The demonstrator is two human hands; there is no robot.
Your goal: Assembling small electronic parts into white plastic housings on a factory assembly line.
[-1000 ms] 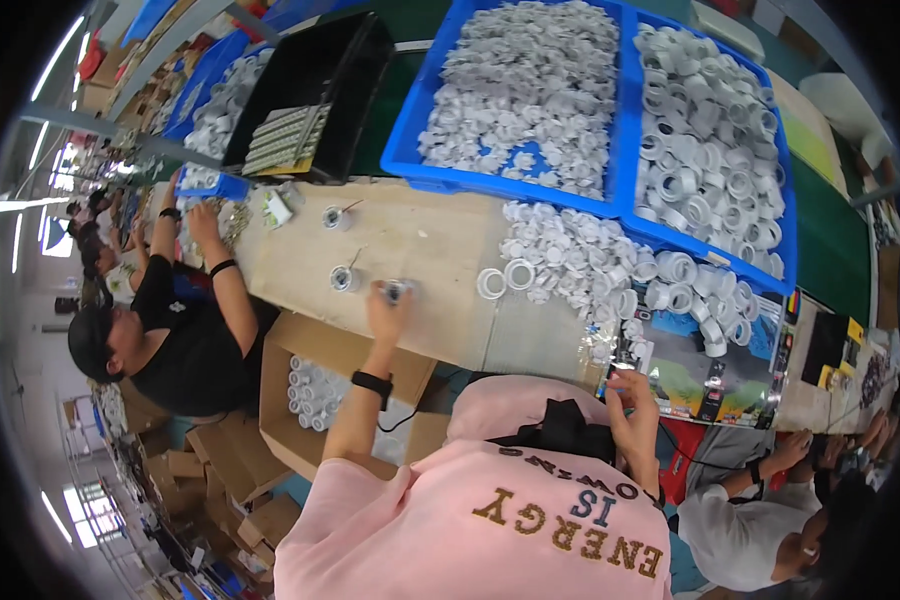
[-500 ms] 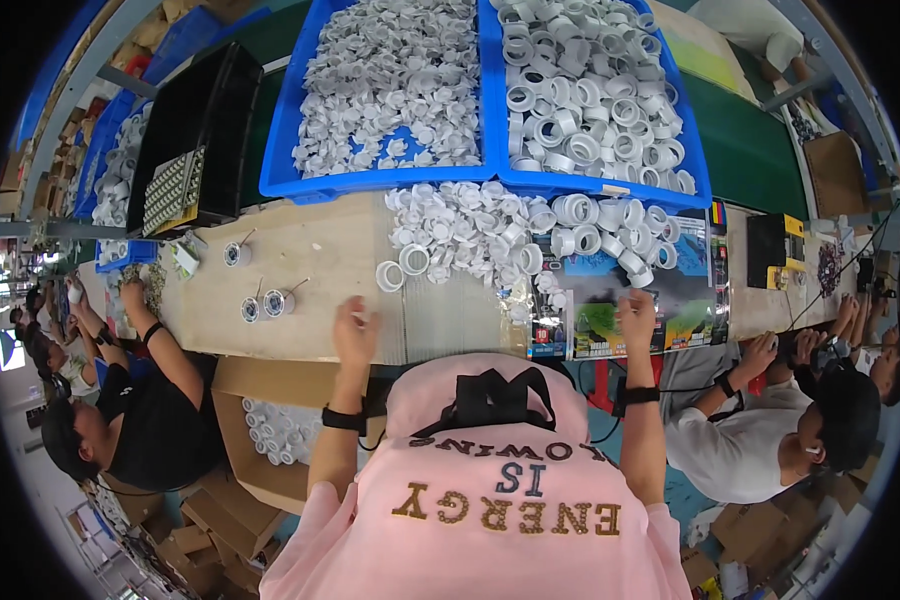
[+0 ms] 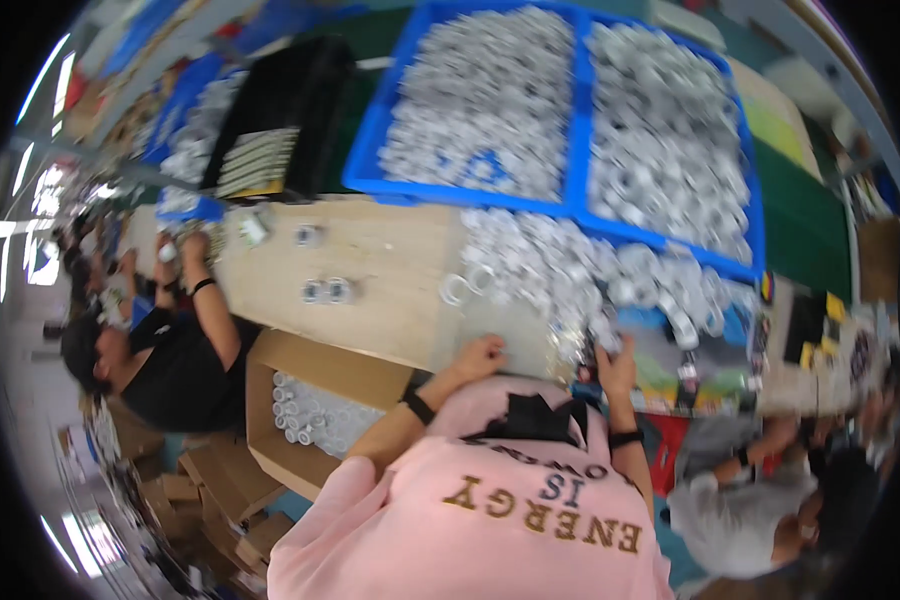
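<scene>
The picture is smeared by motion. My left hand (image 3: 482, 357) hovers over the near edge of the table with its fingers curled; blur hides whether anything is in them. To its right, my right hand (image 3: 616, 370) reaches up to the near edge of a heap of small white plastic caps (image 3: 530, 258). Its thumb and fingers are apart, close to a white piece. Beside the heap lie larger white plastic rings (image 3: 675, 290). Two loose white rings (image 3: 467, 284) rest at the heap's left side.
Two blue trays (image 3: 576, 130) of white parts stand behind the heap. Several round parts (image 3: 328, 291) sit on the table's left, near a black bin (image 3: 280, 120). A cardboard box (image 3: 300, 360) with white parts is at my left. Co-workers (image 3: 160, 360) sit on both sides.
The view has swung, so the table and trays appear shifted right and tilted. My hands have come closer together, and my right hand now reaches the near edge of the white heap.
</scene>
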